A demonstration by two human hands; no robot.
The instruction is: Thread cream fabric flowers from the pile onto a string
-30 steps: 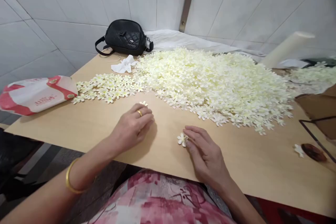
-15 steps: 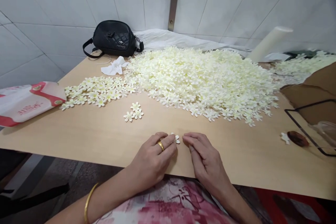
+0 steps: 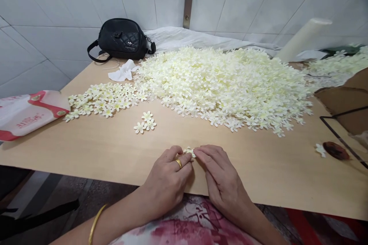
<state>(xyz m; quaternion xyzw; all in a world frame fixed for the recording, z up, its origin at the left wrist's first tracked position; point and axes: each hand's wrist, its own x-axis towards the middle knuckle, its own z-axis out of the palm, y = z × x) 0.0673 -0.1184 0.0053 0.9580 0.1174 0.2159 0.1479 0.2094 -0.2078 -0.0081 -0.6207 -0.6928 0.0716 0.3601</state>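
Head view: at six o'clock, left hand (image 3: 169, 178) and right hand (image 3: 224, 176) probably steady a flower (image 3: 189, 151); can't tell whether fingers clamp.

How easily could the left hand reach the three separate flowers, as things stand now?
Probably yes: the three flowers lie ahead of the left hand, slightly leftward, with bare table between, though it seems to touch another flower.

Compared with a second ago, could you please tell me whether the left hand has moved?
Yes. Judged against the black bag, the left hand has moved to the right and toward the near edge of the table.
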